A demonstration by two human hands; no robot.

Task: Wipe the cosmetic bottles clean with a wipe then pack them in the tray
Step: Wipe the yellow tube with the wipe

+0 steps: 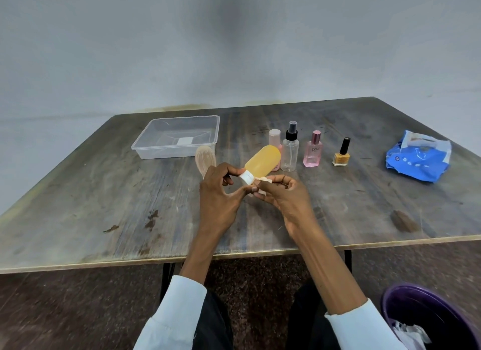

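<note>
Orange bottle [263, 162] was pinched at its white cap [246, 178] by left hand [218, 193] above the table [104, 193], tilted so right hand [279, 193], fingers closed on the wipe [261, 185], could rub the cap, while the tray [177, 137] waited beyond.

One camera, on my head. Looks forward and down over the counter [104, 193], wide-angle. My hands [250, 190] sit close at centre frame; far wall [234, 50] above, floor [65, 310] below. No second view.
</note>
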